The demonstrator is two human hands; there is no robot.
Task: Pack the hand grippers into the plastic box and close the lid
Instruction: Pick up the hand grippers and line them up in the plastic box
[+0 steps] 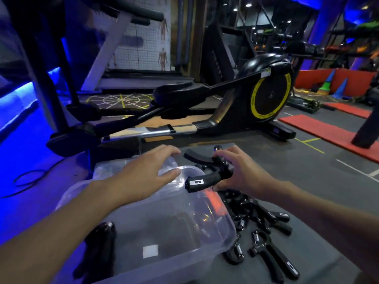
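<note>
A clear plastic box stands open on the grey floor mat in front of me. My left hand rests with spread fingers on the box's far rim, holding nothing. My right hand grips a black hand gripper just beyond the box's far right corner, one handle pointing toward the box. One black hand gripper lies inside the box at its left side. Several more hand grippers lie in a loose pile on the mat right of the box. The transparent lid seems to lie behind the box.
A black elliptical trainer with a yellow-ringed wheel stands just beyond the mat. Red mats lie on the floor at the right, with a dark post on them. A black cable loops at the left.
</note>
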